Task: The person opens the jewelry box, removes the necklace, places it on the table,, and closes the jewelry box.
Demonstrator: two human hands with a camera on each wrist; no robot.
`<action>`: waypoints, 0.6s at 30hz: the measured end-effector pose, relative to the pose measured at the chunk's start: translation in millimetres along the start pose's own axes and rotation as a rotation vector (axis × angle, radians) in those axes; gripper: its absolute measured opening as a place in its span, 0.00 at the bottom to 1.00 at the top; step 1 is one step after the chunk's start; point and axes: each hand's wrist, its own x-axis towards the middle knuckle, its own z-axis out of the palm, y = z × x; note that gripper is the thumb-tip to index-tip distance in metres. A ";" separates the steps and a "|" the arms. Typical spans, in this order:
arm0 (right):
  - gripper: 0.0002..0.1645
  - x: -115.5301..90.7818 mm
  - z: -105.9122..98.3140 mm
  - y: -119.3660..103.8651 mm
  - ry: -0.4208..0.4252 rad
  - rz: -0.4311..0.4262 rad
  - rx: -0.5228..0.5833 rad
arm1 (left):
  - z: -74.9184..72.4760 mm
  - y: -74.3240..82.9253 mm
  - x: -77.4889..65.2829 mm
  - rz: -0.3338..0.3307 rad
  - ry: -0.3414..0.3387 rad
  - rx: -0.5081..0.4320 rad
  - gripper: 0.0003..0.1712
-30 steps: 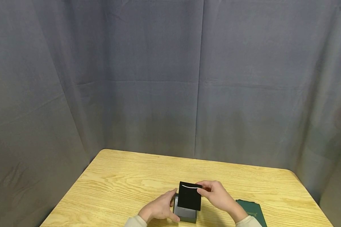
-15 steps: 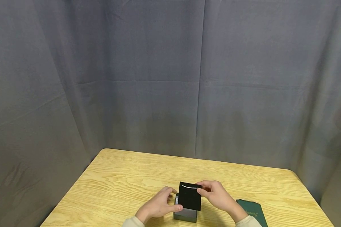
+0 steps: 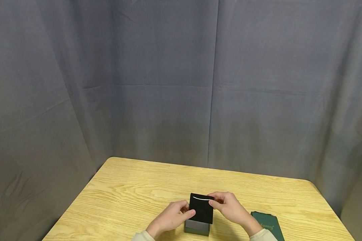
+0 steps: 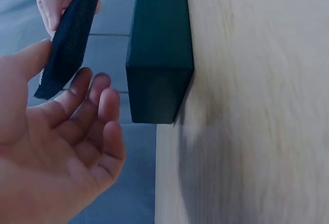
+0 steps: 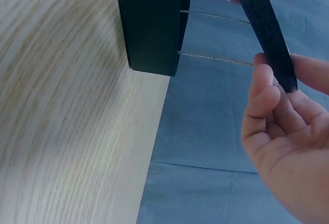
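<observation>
One pad [image 3: 201, 208] is pinched: right hand [image 3: 229, 207] at two o'clock, newly left hand [image 3: 171, 216] at eight. Only from wrists are box [image 5: 151, 26] cords [image 5: 215, 57] seen.

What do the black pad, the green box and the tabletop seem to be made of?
Black pad: likely velvet or felt over something stiff; matte, slightly fuzzy, flat-faced.
Green box: perhaps coated card; smooth, low-sheen faces with crisp edges.
Tabletop: wood or wood-look laminate, I can't tell which; smooth, pale, with visible grain.
</observation>
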 end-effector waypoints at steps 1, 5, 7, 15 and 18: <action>0.14 1.3 0.7 5.0 -0.003 -0.003 0.007 | 0.2 0.6 0.3 -0.003 -0.008 -0.016 0.13; 0.15 4.5 2.7 15.9 -0.008 0.002 0.026 | 1.3 2.8 1.4 -0.024 -0.033 -0.097 0.13; 0.14 3.0 1.9 9.2 -0.009 0.004 0.028 | 2.3 3.2 1.9 -0.032 -0.038 -0.147 0.14; 0.14 0.1 1.1 -3.1 0.000 0.015 0.029 | 7.8 6.0 3.6 -0.038 -0.036 -0.354 0.17; 0.15 3.5 2.6 9.9 0.001 0.013 0.025 | 10.1 5.3 5.4 -0.043 -0.034 -0.410 0.17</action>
